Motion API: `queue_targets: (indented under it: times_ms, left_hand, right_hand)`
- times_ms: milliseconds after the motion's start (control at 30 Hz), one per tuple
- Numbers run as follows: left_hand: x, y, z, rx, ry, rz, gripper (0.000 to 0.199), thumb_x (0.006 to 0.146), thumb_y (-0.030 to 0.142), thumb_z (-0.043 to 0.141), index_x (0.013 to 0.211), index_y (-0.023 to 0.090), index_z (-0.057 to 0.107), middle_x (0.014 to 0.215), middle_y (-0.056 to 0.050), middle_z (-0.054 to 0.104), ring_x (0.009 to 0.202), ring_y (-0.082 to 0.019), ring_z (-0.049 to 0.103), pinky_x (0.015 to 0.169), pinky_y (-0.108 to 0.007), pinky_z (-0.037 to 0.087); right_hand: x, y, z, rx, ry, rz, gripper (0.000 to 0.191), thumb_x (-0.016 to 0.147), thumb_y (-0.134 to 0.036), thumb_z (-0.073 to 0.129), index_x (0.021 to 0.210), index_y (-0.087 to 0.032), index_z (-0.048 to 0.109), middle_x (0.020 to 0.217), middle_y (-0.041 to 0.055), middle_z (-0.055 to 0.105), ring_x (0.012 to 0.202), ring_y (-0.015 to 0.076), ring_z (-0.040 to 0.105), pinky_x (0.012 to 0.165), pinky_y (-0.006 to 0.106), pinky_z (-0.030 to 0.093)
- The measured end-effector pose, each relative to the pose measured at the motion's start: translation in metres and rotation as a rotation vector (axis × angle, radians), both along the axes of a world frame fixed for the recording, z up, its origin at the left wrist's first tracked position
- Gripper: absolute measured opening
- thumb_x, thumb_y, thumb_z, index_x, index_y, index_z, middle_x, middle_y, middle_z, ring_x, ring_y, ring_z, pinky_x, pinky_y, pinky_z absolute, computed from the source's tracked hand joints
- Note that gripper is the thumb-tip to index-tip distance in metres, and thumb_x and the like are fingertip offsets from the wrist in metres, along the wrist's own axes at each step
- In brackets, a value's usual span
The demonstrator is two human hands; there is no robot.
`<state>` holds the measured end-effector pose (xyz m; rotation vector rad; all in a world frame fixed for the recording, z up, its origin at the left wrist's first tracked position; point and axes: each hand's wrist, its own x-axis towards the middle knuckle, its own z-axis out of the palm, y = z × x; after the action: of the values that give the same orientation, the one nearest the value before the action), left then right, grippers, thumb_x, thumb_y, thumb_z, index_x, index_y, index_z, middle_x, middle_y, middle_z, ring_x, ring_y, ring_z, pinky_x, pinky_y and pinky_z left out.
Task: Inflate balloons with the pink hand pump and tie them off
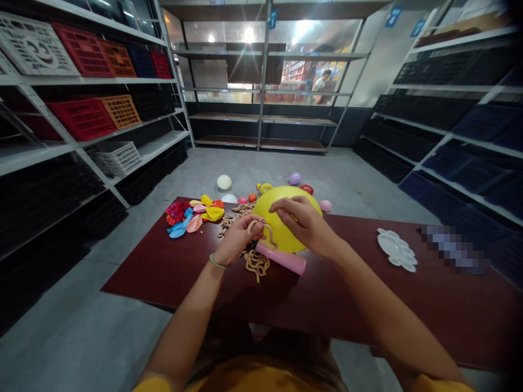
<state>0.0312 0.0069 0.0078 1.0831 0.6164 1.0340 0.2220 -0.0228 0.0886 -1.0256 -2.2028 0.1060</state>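
My left hand (242, 237) pinches a tan rubber band (269, 235), which hangs in a loose loop from the fingertips. Behind both hands sits a large inflated yellow balloon (286, 242); its neck does not show. My right hand (304, 222) is in front of the balloon, fingers bent and a little apart, with nothing visible in them. Below the balloon a pink cylinder (286, 259) lies slanted on the table, its dark end near my left hand. Tan rubber bands (257, 265) are heaped under and beyond my left hand.
Flat coloured balloons (195, 214) lie on the dark red table (171, 272) at left. A white scalloped palette (396, 249) and a blurred-out item (453, 249) are at right. Small inflated balloons, one white (224, 182), rest beyond. Shelves with crates (84, 117) line the sides.
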Motion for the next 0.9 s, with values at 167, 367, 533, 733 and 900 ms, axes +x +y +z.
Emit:
queue_targets:
  times_ms: [167,367,533,733,900]
  left_hand:
    - [0.000,0.006,-0.002,0.107,0.050,-0.011,0.037,0.075,0.047,0.078,0.090,0.015,0.065,0.072,0.002,0.059,0.063,-0.009,0.054,0.064,-0.021,0.046]
    - [0.006,0.022,-0.001,0.191,0.133,-0.005,0.035,0.077,0.047,0.076,0.088,0.016,0.063,0.071,0.002,0.061,0.065,-0.011,0.056,0.065,-0.023,0.046]
    - [0.013,0.042,-0.020,0.215,0.140,-0.038,0.034,0.079,0.046,0.074,0.089,0.016,0.062,0.073,0.002,0.061,0.066,-0.011,0.056,0.064,-0.023,0.046]
    - [0.019,0.051,-0.040,0.076,0.075,0.006,0.039,0.072,0.047,0.079,0.084,0.016,0.060,0.067,0.002,0.062,0.059,-0.011,0.056,0.059,-0.023,0.045]
    - [0.020,0.049,-0.045,0.074,0.092,0.100,0.036,0.073,0.045,0.078,0.084,0.016,0.059,0.067,0.001,0.065,0.057,-0.011,0.059,0.058,-0.024,0.048]
  right_hand:
    - [-0.002,0.012,-0.021,0.182,-0.154,-0.148,0.007,0.092,-0.029,0.063,0.093,-0.028,0.069,0.088,0.0009,0.066,0.087,0.0207,0.055,0.083,0.038,0.033]
    - [-0.005,0.017,-0.033,0.277,-0.132,-0.321,0.009,0.092,-0.032,0.064,0.090,-0.030,0.072,0.095,0.0029,0.066,0.096,0.0239,0.053,0.091,0.043,0.029]
    - [-0.003,0.033,-0.054,0.185,-0.065,-0.363,0.009,0.091,-0.030,0.065,0.086,-0.029,0.072,0.093,0.0018,0.065,0.096,0.0232,0.053,0.094,0.045,0.027]
    - [-0.006,0.044,-0.086,0.137,0.014,-0.384,0.003,0.085,-0.023,0.067,0.087,-0.025,0.067,0.098,0.0026,0.065,0.100,0.0240,0.051,0.098,0.046,0.026]
    - [-0.010,0.042,-0.101,0.181,0.037,-0.407,0.003,0.084,-0.023,0.067,0.085,-0.025,0.065,0.098,0.0029,0.064,0.103,0.0245,0.049,0.105,0.048,0.023]
